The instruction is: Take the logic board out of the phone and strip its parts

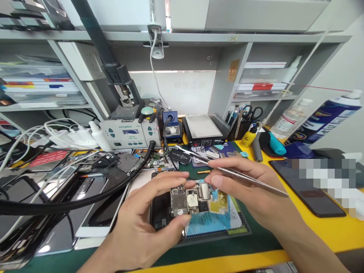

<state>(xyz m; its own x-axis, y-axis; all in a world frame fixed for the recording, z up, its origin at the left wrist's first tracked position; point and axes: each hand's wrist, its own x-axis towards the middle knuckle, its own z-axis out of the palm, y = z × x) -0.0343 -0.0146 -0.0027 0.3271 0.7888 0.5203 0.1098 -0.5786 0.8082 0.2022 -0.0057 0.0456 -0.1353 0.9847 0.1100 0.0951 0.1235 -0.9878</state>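
Note:
My left hand point(142, 223) pinches the left end of a small phone circuit board point(193, 200), thumb below and fingers above, and holds it up over a green work mat point(216, 233). My right hand point(250, 189) grips the board's right end with thumb and forefinger. That hand also carries metal tweezers point(227, 170), which lie across its fingers with the tips pointing left. Under the board a dark opened phone point(160, 216) rests on a blue sheet.
A thick black hose point(85, 203) curves across the left over a pile of phones and screens point(71, 212). A soldering station point(127, 133), a hot plate point(203, 131), a tool cup with scissors point(244, 125) and a spray can point(324, 121) stand behind. A dark phone point(307, 185) lies at right.

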